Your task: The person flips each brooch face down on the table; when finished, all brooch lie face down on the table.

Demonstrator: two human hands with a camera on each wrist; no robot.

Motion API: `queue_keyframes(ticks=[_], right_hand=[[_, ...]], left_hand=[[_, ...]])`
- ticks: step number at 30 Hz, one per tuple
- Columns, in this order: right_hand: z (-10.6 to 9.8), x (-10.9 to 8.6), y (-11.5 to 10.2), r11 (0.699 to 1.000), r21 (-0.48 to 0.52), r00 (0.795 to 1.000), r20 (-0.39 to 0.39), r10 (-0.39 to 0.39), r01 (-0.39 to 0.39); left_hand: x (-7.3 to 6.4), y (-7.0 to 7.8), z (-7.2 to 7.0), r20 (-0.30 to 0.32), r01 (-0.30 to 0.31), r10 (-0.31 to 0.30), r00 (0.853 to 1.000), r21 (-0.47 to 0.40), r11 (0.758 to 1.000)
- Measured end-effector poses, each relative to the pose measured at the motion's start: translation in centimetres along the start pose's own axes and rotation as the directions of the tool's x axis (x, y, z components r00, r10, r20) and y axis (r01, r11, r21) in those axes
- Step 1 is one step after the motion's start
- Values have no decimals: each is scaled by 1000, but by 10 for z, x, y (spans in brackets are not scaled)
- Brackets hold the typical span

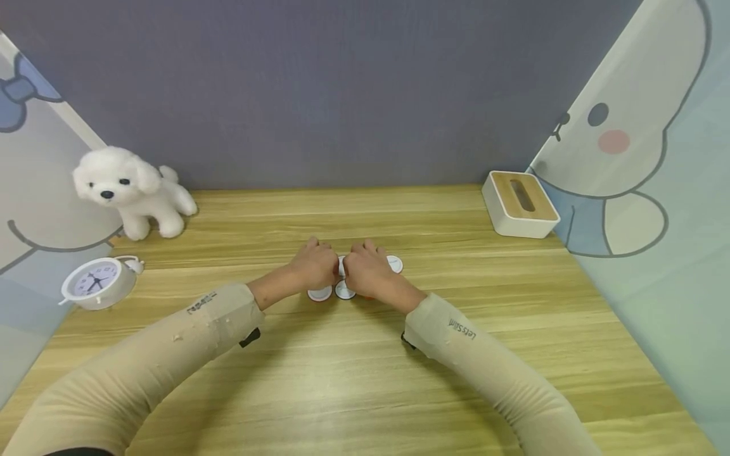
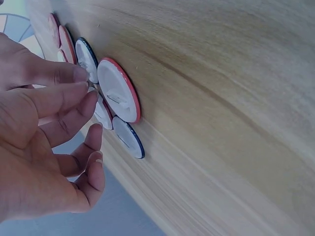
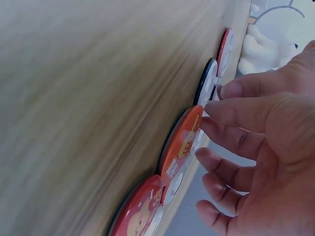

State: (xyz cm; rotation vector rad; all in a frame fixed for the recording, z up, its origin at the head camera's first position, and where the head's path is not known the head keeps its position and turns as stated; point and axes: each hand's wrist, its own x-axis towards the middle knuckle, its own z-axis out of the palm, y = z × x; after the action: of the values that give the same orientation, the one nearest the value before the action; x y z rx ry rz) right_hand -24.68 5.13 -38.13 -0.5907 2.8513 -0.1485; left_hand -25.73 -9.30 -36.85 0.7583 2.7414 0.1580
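Observation:
Both hands meet over a cluster of round button badges. My left hand [image 1: 315,266] pinches between thumb and forefinger; in the left wrist view a small pale piece [image 2: 91,89], apparently part of a badge, shows at the fingertips. My right hand [image 1: 369,269] pinches at the same spot from the other side; its fingers mostly hide what it holds. Several badges lie face down with pins showing, such as a red-rimmed badge [image 2: 118,91] and a dark-rimmed badge [image 2: 129,137]. An orange badge [image 3: 179,140] and a red badge [image 3: 138,209] lie face up beside the right hand.
A white plush dog [image 1: 134,190] stands at the back left of the wooden table [image 1: 319,380], with a white alarm clock [image 1: 99,283] in front of it. At the back right is a tissue box [image 1: 520,206] with a wooden lid. A grey wall [image 1: 342,95] rises behind.

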Motion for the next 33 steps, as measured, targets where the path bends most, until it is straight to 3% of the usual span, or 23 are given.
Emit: queue_keyframes(ticks=[17,33], right_hand=[[-2,0,1,1000,17,1000,0,5,-5],[-11,-17,20,999,42,998,-50,26,-24]], left_hand=[[-7,7,0,16,-26,26,1000,10,1000],[-6,12,4,-59,-78,82,995,62,995]])
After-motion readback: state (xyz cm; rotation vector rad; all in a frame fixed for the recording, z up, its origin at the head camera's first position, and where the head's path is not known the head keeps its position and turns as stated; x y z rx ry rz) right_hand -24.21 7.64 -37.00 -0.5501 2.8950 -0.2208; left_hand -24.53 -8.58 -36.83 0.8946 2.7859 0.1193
